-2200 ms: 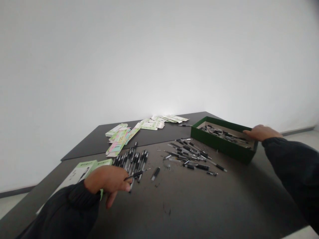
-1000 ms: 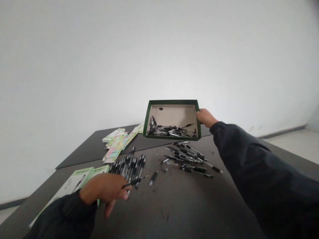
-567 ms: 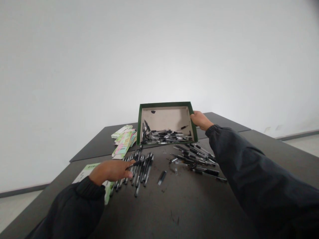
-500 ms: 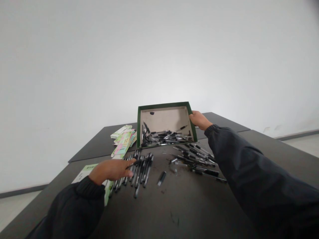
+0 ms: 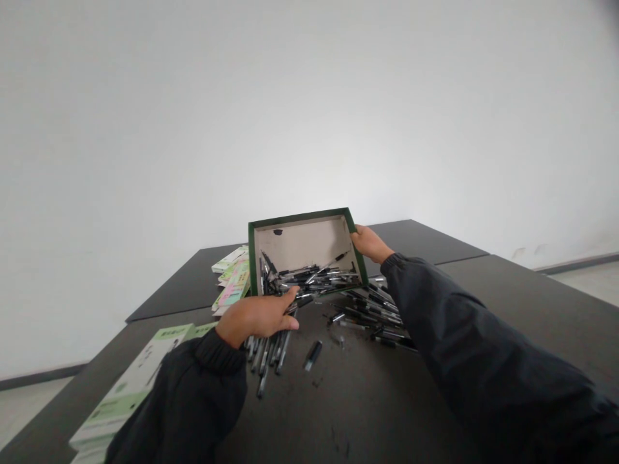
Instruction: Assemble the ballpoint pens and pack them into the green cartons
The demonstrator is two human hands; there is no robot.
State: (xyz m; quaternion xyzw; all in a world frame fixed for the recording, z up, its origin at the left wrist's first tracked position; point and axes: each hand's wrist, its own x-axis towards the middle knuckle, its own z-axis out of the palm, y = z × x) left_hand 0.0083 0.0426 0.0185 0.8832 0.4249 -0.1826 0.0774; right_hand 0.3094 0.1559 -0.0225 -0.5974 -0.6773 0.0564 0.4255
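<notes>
The right hand (image 5: pixel 372 243) clamps the green box (image 5: pixel 309 238) by its three-o'clock wall; the box tilts open-face toward the wearer, which likely explains why the boxed pens (image 5: pixel 319 277) bunch at its six-o'clock side; whether its underside touches the table (image 5: pixel 387 399) is hidden; the left hand (image 5: pixel 261 317), at the box's half past seven, appears to pinch a black-gripped pen (image 5: pixel 304 301), thumb and fingers together, perhaps to single it out; loose pens (image 5: pixel 372 316) lie at the box's four o'clock, the laid-out pens (image 5: pixel 267 354) at seven.

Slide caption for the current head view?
Right hand holds a tilted, open green rectangular box of black-and-clear plastic pens; left hand by its lower edge.
</notes>
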